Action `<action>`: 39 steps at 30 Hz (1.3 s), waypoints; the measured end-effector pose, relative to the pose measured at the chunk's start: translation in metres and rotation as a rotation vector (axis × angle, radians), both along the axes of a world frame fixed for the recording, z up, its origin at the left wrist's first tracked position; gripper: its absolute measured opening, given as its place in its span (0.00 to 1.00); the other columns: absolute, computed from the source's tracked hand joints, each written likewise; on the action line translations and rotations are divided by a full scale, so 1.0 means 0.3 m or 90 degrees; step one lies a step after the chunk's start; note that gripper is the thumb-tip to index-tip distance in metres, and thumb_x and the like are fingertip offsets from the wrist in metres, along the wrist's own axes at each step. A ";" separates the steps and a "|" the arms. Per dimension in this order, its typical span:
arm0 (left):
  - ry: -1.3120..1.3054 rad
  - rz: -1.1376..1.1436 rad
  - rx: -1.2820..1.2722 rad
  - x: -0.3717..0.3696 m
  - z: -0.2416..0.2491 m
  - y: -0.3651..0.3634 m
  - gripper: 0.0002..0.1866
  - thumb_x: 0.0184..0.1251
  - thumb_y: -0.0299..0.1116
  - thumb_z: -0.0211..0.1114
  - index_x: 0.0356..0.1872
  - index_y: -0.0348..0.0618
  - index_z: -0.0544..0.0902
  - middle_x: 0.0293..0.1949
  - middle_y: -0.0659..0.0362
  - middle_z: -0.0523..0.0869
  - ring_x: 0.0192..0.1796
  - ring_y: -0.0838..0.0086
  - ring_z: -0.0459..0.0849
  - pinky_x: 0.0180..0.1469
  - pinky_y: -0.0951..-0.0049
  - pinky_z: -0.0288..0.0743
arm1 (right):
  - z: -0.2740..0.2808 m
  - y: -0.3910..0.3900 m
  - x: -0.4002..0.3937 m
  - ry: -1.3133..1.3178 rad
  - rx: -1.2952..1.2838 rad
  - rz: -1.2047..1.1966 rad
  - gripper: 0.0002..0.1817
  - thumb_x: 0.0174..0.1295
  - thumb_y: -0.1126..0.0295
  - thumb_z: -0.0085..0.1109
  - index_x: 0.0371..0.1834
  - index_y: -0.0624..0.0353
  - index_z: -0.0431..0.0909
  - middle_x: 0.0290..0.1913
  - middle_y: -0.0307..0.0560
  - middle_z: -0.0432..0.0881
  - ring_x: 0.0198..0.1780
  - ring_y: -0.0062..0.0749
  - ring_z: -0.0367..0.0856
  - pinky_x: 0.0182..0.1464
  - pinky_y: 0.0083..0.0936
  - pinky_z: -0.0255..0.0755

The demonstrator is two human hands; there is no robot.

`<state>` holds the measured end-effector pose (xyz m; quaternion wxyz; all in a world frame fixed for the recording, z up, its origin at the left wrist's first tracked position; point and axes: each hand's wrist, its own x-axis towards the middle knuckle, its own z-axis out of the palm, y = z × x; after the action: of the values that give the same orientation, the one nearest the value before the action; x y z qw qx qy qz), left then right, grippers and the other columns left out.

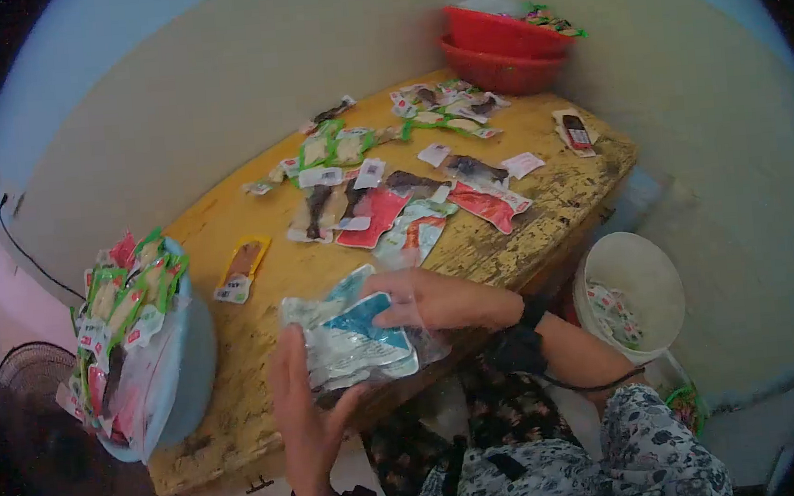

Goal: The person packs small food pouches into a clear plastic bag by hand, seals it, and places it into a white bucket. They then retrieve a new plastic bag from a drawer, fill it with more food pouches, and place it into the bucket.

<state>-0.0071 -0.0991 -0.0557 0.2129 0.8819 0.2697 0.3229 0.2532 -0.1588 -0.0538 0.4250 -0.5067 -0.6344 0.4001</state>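
Over the table's front edge is a clear plastic bag (406, 364) with several silver-and-blue packets (354, 349) in it. My left hand (308, 399) holds the bag's left side, its fingers up along the edge and its thumb apart at the lower corner. From the right, my right hand (410, 295) reaches over the bag's top, its fingers closed on a blue packet (365, 318); the fingertips are partly hidden. Just behind the hands lie a white, green and red packet (417, 230) and a red packet (490, 205).
A worn yellow table (206, 407) bears many sealed food packets. On its left stands a blue basin (202, 347) heaped with packets, beside a fan (31, 398). Stacked red basins (504, 67) and a phone (577, 131) are at the back right. A white bucket (657, 288) stands right.
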 end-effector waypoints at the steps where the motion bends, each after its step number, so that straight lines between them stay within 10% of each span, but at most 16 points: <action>1: -0.004 -0.004 -0.005 -0.001 -0.002 0.002 0.51 0.48 0.33 0.82 0.76 0.38 0.66 0.74 0.44 0.70 0.76 0.47 0.66 0.76 0.51 0.60 | 0.000 0.007 0.000 -0.007 -0.002 0.010 0.18 0.70 0.64 0.64 0.59 0.59 0.78 0.49 0.42 0.79 0.54 0.26 0.76 0.58 0.26 0.70; 10: 0.087 0.025 0.183 0.000 0.021 0.037 0.51 0.43 0.49 0.83 0.71 0.40 0.73 0.69 0.47 0.75 0.73 0.47 0.69 0.73 0.50 0.63 | 0.063 0.014 0.060 -0.078 -0.115 0.007 0.20 0.69 0.59 0.64 0.60 0.57 0.81 0.53 0.48 0.82 0.53 0.31 0.76 0.58 0.26 0.69; 14: 0.079 -0.011 0.133 0.005 0.028 0.049 0.48 0.39 0.40 0.83 0.68 0.40 0.75 0.66 0.47 0.78 0.71 0.49 0.72 0.72 0.52 0.65 | -0.073 0.060 0.096 -0.290 0.234 0.046 0.22 0.69 0.58 0.64 0.62 0.56 0.79 0.50 0.44 0.82 0.48 0.26 0.77 0.50 0.25 0.72; 20: -0.038 -0.001 0.012 0.011 -0.043 0.066 0.43 0.34 0.23 0.78 0.63 0.40 0.78 0.60 0.48 0.81 0.64 0.50 0.78 0.68 0.56 0.70 | 0.041 -0.024 -0.032 0.078 -0.159 -0.091 0.26 0.70 0.63 0.65 0.69 0.56 0.73 0.52 0.43 0.83 0.47 0.25 0.78 0.52 0.24 0.74; 25: -0.025 0.000 0.079 0.009 -0.042 0.069 0.41 0.36 0.18 0.73 0.63 0.40 0.79 0.57 0.48 0.82 0.60 0.50 0.79 0.65 0.56 0.72 | -0.059 -0.045 -0.027 -0.069 0.191 -0.120 0.33 0.65 0.62 0.70 0.71 0.58 0.68 0.43 0.45 0.82 0.44 0.28 0.81 0.45 0.31 0.78; 31: -0.016 0.065 0.159 0.005 -0.010 0.040 0.37 0.40 0.17 0.69 0.62 0.40 0.81 0.55 0.49 0.83 0.60 0.51 0.79 0.66 0.56 0.71 | -0.044 -0.068 -0.027 -0.010 -0.003 -0.196 0.26 0.64 0.71 0.70 0.65 0.64 0.75 0.53 0.42 0.84 0.49 0.21 0.81 0.52 0.23 0.77; 39: -0.014 0.056 0.150 0.002 -0.074 0.056 0.35 0.44 0.19 0.70 0.63 0.40 0.81 0.56 0.49 0.83 0.62 0.51 0.78 0.67 0.55 0.71 | -0.032 -0.135 0.078 -0.161 0.218 -0.433 0.13 0.64 0.78 0.63 0.52 0.61 0.82 0.45 0.44 0.86 0.44 0.29 0.85 0.47 0.27 0.79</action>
<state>-0.0067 -0.0824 -0.0779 0.0961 0.8844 0.2660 0.3713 0.2766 -0.1992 -0.0635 0.5299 -0.6551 -0.5353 0.0593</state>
